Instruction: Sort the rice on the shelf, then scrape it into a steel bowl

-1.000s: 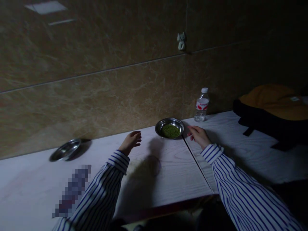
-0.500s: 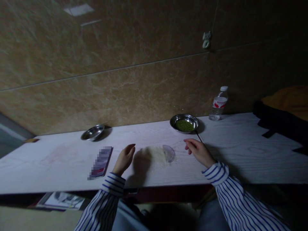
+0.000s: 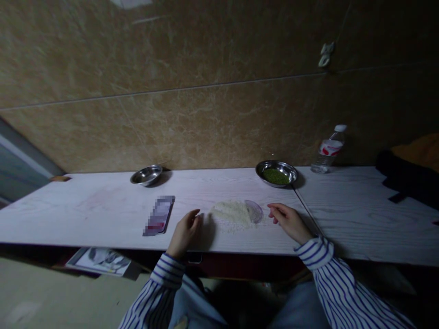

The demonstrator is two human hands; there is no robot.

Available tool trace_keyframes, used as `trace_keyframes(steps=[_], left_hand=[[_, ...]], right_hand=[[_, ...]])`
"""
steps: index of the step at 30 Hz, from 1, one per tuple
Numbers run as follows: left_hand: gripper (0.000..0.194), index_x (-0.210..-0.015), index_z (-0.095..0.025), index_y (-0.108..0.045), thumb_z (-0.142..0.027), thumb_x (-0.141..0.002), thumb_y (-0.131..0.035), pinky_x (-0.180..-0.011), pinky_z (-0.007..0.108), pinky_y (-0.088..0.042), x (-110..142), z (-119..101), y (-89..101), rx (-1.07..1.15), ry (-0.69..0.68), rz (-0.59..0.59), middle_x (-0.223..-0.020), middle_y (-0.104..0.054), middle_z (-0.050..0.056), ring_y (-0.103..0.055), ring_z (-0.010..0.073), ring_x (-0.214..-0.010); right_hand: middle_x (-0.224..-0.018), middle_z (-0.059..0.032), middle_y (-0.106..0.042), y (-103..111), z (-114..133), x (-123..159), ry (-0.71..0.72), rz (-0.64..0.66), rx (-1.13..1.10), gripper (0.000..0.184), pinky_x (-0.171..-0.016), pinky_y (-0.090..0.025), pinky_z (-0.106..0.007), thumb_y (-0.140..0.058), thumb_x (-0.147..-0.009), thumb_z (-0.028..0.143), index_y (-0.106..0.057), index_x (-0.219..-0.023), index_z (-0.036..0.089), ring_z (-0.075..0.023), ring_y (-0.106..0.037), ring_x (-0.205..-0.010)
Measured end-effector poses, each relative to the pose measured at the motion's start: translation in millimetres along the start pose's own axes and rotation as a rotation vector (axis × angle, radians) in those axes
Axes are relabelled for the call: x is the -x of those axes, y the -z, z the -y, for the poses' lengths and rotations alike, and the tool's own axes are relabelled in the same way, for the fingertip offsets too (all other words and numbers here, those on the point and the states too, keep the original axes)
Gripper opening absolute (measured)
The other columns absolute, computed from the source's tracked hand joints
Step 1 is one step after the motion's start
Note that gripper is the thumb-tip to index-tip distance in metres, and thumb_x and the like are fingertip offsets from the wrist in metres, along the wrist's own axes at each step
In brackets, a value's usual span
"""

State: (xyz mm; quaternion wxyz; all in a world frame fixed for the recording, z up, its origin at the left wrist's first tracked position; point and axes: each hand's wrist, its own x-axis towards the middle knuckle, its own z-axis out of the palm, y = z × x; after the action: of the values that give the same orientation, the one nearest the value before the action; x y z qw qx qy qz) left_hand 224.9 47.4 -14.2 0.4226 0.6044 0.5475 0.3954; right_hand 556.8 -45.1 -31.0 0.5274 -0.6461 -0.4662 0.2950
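Observation:
A thin spread of white grains, like rice [image 3: 231,212], lies on the white wood-grain tabletop. At its right end a translucent purple round piece [image 3: 255,213] sits partly among the grains. My left hand [image 3: 184,234] hovers left of the spread, fingers loosely bent and apart, nothing visible in it. To the right of the purple piece is my right hand [image 3: 287,222], fingers loosely curled with gaps between them, also with nothing visible in it. Behind the grains stands a steel bowl [image 3: 260,179] containing small green beans [image 3: 275,176].
A second steel bowl [image 3: 147,175] is at the back left, tilted. A phone [image 3: 160,215] lies left of my left hand. A water bottle [image 3: 328,150] stands against the tiled wall, with dark and orange cloth [image 3: 408,171] at the far right. Below the front edge is a box [image 3: 103,261].
The camera has turned and tilted down, shifting the scene right and slightly upward. Both hands hold nearly the same poses beside the grains; the right hand is closer to the purple piece.

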Motion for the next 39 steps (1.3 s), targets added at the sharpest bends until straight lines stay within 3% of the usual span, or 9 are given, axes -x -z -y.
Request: trace_keyframes(steps=[7,13,18,23,27,31,35,39], left_hand=[[0.034,-0.109,-0.019,-0.07,-0.039,-0.081,-0.067,-0.097,0.04,-0.052,9,3,27.9,-0.012,-0.119,-0.027,-0.116,-0.077,0.015,-0.072,0.0283,-0.106],[0.031,-0.094,-0.02,-0.068,-0.045,-0.077,-0.068,-0.086,0.037,-0.055,11,2,65.3,0.04,-0.135,-0.157,-0.098,-0.076,0.012,-0.072,0.0259,-0.093],[0.034,-0.088,-0.02,-0.067,-0.049,-0.072,-0.072,-0.086,0.038,-0.053,1,20,108.7,0.108,-0.068,-0.266,-0.089,-0.073,0.008,-0.069,0.025,-0.089],[0.044,-0.106,-0.016,-0.063,-0.043,-0.073,-0.073,-0.087,0.042,-0.054,-19,45,152.5,0.245,0.095,-0.343,-0.092,-0.07,0.007,-0.068,0.0242,-0.089],[0.031,-0.112,-0.013,-0.06,-0.023,-0.084,-0.069,-0.083,0.035,-0.055,-38,52,178.1,0.334,0.223,-0.388,-0.094,-0.067,0.007,-0.068,0.0185,-0.086],[0.021,-0.113,-0.011,-0.06,-0.015,-0.093,-0.063,-0.08,0.03,-0.056,-63,53,197.9,0.41,0.302,-0.413,-0.095,-0.065,0.008,-0.067,0.0149,-0.082],[0.021,-0.117,-0.009,-0.06,-0.016,-0.098,-0.059,-0.075,0.03,-0.057,-96,57,212.4,0.489,0.361,-0.399,-0.096,-0.065,0.007,-0.067,0.0133,-0.076],[0.033,-0.126,-0.017,-0.063,-0.033,-0.097,-0.065,-0.082,0.042,-0.06,-137,63,220.0,0.553,0.398,-0.378,-0.121,-0.068,0.009,-0.069,0.0216,-0.097]], right_hand=[[-0.075,-0.0067,-0.074,-12,24,-7,-0.006,0.063,0.081,0.028,-0.062,-0.054,-0.033,-0.062,-0.077,0.037,-0.072,-0.095,0.018,-0.0181,-0.063,-0.06],[-0.079,-0.0077,-0.075,-36,48,-19,0.01,0.144,0.129,0.027,-0.062,-0.055,-0.033,-0.067,-0.077,0.036,-0.074,-0.096,0.018,-0.0191,-0.066,-0.063],[-0.078,-0.0084,-0.075,-67,72,-32,0.041,0.235,0.157,0.028,-0.063,-0.056,-0.033,-0.064,-0.08,0.036,-0.075,-0.097,0.016,-0.0183,-0.066,-0.062],[-0.079,-0.0072,-0.075,-103,97,-50,0.09,0.356,0.209,0.027,-0.067,-0.057,-0.032,-0.061,-0.084,0.033,-0.075,-0.101,0.015,-0.0173,-0.067,-0.064],[-0.076,-0.0061,-0.074,-146,116,-73,0.075,0.436,0.205,0.023,-0.064,-0.056,-0.03,-0.059,-0.087,0.025,-0.075,-0.1,0.015,-0.0164,-0.067,-0.062],[-0.075,-0.0056,-0.074,-203,133,-100,-0.007,0.466,0.191,0.017,-0.063,-0.055,-0.027,-0.059,-0.087,0.017,-0.075,-0.094,0.015,-0.015,-0.066,-0.061],[-0.083,-0.0077,-0.076,-265,146,-128,-0.094,0.446,0.193,0.016,-0.064,-0.053,-0.023,-0.06,-0.089,0.013,-0.075,-0.095,0.014,-0.0136,-0.069,-0.068],[-0.087,-0.009,-0.076,-327,154,-159,-0.139,0.467,0.232,0.016,-0.05,-0.043,-0.019,-0.057,-0.095,0.016,-0.072,-0.095,0.013,-0.0119,-0.067,-0.066]])
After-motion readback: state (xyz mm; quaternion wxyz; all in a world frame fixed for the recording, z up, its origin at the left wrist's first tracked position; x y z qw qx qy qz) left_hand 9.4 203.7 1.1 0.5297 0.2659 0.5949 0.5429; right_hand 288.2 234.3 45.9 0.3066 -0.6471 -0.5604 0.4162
